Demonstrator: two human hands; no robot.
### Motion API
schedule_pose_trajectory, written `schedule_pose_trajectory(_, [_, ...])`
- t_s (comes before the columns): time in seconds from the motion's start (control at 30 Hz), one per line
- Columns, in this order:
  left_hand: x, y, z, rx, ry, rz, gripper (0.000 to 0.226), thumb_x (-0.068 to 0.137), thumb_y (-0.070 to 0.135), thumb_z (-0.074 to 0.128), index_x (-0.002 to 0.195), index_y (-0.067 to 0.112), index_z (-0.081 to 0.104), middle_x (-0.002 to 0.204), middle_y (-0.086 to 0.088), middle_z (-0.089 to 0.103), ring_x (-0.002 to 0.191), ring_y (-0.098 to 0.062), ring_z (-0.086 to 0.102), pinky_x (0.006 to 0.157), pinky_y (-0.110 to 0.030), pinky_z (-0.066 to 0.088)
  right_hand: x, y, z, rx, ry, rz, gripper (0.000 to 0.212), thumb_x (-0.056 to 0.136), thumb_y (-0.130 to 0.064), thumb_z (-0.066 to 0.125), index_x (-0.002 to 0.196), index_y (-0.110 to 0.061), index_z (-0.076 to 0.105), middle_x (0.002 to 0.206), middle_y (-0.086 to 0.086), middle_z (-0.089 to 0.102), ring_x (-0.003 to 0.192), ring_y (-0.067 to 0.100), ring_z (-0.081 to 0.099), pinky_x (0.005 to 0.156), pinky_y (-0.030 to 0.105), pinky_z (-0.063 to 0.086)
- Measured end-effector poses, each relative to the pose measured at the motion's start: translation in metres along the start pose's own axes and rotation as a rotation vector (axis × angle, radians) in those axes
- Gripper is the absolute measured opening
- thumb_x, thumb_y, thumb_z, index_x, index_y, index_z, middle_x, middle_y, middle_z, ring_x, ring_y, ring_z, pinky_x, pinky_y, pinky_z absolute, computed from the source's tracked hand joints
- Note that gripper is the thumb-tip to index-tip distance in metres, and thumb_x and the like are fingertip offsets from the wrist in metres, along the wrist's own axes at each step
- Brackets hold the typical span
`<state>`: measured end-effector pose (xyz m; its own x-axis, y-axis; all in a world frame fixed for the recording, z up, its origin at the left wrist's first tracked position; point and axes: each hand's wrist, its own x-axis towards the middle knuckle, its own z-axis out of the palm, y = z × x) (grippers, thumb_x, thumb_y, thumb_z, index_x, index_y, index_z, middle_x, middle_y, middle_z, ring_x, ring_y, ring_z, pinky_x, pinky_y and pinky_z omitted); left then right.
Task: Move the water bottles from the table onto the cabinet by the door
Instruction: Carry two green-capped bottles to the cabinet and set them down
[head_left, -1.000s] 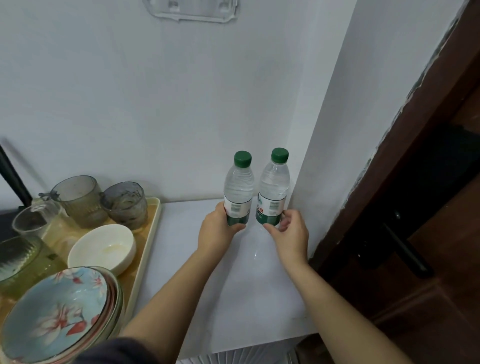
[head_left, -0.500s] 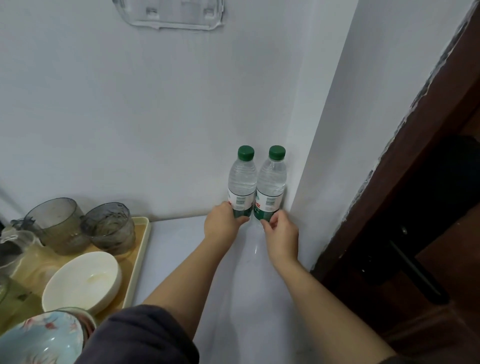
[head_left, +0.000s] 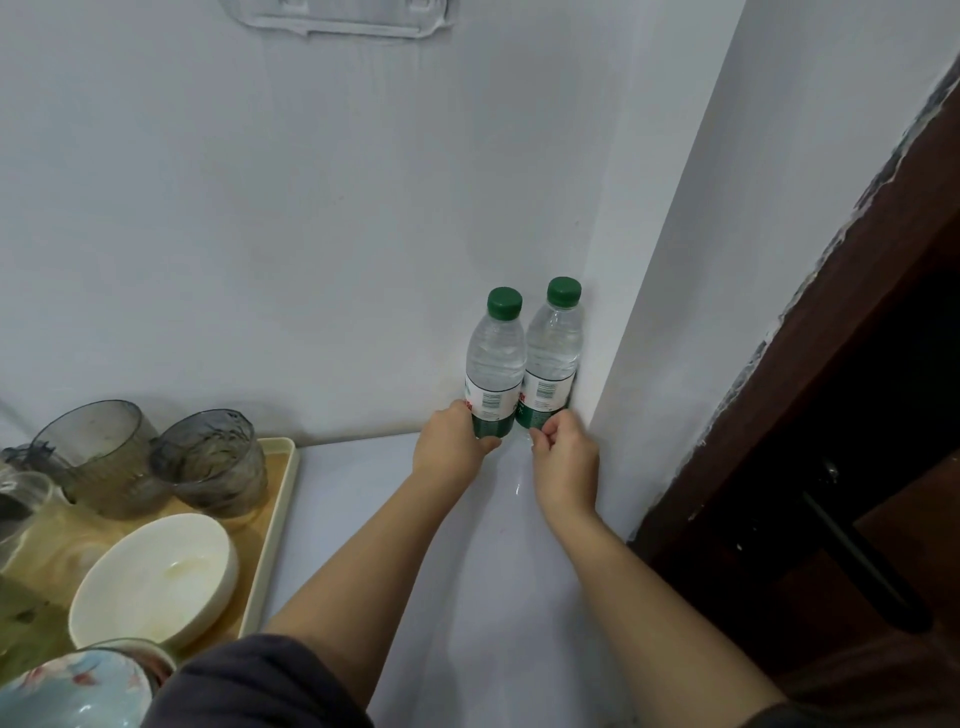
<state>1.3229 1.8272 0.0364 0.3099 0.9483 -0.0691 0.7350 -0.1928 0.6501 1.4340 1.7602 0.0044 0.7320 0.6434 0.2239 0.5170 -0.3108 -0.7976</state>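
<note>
left hand (head_left: 449, 448) gripping left bottle (head_left: 496, 358) | right hand (head_left: 565, 460) gripping right bottle (head_left: 554, 347) | wall corner (head_left: 618, 260) behind | dish tray (head_left: 284, 512) left

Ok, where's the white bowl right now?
Head view, lower left: the white bowl sits on the beige tray, just in front of a grey cup.

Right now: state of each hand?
Left hand: grips the base of the left water bottle.
Right hand: fingers curled round the base of the right water bottle.
</note>
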Motion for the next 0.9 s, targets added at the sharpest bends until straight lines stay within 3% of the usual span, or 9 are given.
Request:
schedule_pose_trajectory(0.17, [0.001,0.001,0.000,-0.006,0.037,0.002,0.037,0.082,0.024,0.075,0.108,0.004,0.058,0.104,-0.013,0.068,0.095,-0.032,0.062,0.067,-0.033,0.043,0.001,0.000,0.000,-0.005,0.001,-0.018,0.016,0.087,-0.008,0.068,0.082,-0.005,0.053,0.075,0.007,0.059,0.067,0.029,0.055,0.060,0.031,0.038])
schedule_pose_trajectory(0.43, [-0.004,0.005,-0.004,0.101,0.045,-0.021,0.041,0.085,0.035,0.071,0.113,0.010,0.055,0.107,-0.008,0.067,0.099,-0.029,0.062,0.066,-0.031,0.039,-0.003,-0.003,-0.003,0.002,-0.011,-0.006,0.016,0.089,-0.007,0.065,0.081,-0.008,0.050,0.079,0.009,0.060,0.070,0.029,0.054,0.062,0.033,0.040])
schedule_pose_trajectory(0.6, [-0.010,-0.001,-0.003,0.123,-0.004,-0.051,0.051,0.082,0.041,0.072,0.118,0.014,0.049,0.116,-0.005,0.063,0.106,-0.027,0.060,0.070,-0.032,0.040,-0.015,0.006,-0.017,-0.028,-0.117,-0.049,0.013,0.088,-0.013,0.068,0.084,-0.012,0.056,0.085,0.005,0.061,0.079,0.025,0.058,0.072,0.033,0.048])
schedule_pose_trajectory(0.67, [-0.017,-0.005,-0.005,0.130,-0.018,-0.076,0.061,0.080,0.042,0.073,0.125,0.012,0.044,0.125,-0.006,0.058,0.115,-0.027,0.054,0.077,-0.035,0.043,-0.019,0.012,-0.028,-0.063,-0.202,-0.099,0.013,0.088,-0.016,0.069,0.095,-0.010,0.062,0.095,0.003,0.060,0.090,0.023,0.059,0.081,0.032,0.048])
schedule_pose_trajectory(0.77, [-0.042,-0.016,-0.010,0.212,0.027,-0.075,0.080,0.081,0.047,0.070,0.140,0.010,0.032,0.138,-0.009,0.048,0.129,-0.026,0.042,0.097,-0.037,0.039,-0.030,0.019,-0.047,-0.171,-0.320,-0.211,0.035,0.088,-0.027,0.069,0.118,-0.012,0.061,0.118,0.003,0.058,0.113,0.021,0.055,0.097,0.035,0.044])
schedule_pose_trajectory(0.83, [-0.065,-0.026,-0.013,0.341,0.076,-0.039,0.087,0.083,0.054,0.063,0.147,0.010,0.023,0.148,-0.009,0.037,0.138,-0.027,0.029,0.111,-0.039,0.026,-0.042,0.018,-0.056,-0.320,-0.396,-0.303,0.052,0.090,-0.039,0.063,0.135,-0.017,0.050,0.138,0.004,0.049,0.131,0.024,0.043,0.109,0.038,0.033])
schedule_pose_trajectory(0.9, [-0.094,-0.036,-0.013,0.436,0.096,-0.033,0.088,0.088,0.060,0.051,0.151,0.013,0.012,0.158,-0.008,0.019,0.146,-0.030,0.012,0.117,-0.045,0.013,-0.054,0.014,-0.062,-0.509,-0.504,-0.375,0.064,0.094,-0.051,0.051,0.149,-0.024,0.032,0.157,0.005,0.027,0.147,0.026,0.020,0.118,0.045,0.016])
